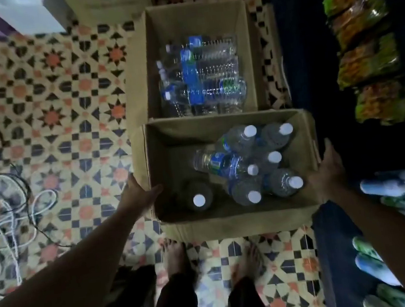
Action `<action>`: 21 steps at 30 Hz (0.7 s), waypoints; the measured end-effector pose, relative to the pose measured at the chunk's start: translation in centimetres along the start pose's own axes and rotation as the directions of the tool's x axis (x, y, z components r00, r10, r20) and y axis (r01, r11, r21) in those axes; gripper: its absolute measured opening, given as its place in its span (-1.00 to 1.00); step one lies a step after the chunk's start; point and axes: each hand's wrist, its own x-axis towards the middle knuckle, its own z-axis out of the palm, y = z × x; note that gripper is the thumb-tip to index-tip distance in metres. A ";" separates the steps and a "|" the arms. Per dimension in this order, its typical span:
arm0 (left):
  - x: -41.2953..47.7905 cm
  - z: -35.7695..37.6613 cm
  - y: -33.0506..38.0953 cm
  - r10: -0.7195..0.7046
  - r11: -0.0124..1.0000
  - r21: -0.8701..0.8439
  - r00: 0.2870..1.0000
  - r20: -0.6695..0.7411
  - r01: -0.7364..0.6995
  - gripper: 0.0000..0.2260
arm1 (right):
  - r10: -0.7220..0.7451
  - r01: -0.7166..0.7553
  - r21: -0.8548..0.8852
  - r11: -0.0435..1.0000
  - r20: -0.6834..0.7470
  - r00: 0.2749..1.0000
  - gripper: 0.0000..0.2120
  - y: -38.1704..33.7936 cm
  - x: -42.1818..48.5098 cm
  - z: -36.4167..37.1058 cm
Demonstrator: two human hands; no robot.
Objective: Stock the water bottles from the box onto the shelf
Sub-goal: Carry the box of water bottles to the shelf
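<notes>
Gripping near box (236, 219) from both sides: left hand (138, 195) fingers clasp left wall, right hand (327, 170) fingers clasp right wall. Water bottles (243, 166) inside, mostly upright with white caps, one lying across. Second box (193, 15) just beyond holds bottles lying flat. Shelf (338, 251) at right, patterned floor (47, 96) beneath.
</notes>
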 end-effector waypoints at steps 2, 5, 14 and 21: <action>2.1 0.7 -0.3 -0.056 0.997 -0.045 0.998 0.007 0.056 -0.18 | 0.110 -0.108 0.091 0.990 -0.013 0.994 -0.06 0.2 1.0 0.6; 4.6 2.0 -0.5 -0.049 0.996 -0.069 0.998 0.031 0.051 -0.23 | 0.257 -0.253 0.183 0.950 0.005 0.966 -0.03 0.7 2.5 1.5; 7.0 3.0 -0.6 -0.025 0.968 0.249 0.999 -0.030 0.031 -0.75 | 0.333 -0.335 0.019 0.942 0.070 0.940 -0.67 3.1 5.1 2.7; 8.3 2.1 -0.6 -0.055 0.945 0.323 0.998 0.030 0.043 -0.82 | 0.348 -0.327 -0.126 0.937 0.229 0.909 -0.63 4.0 8.1 2.1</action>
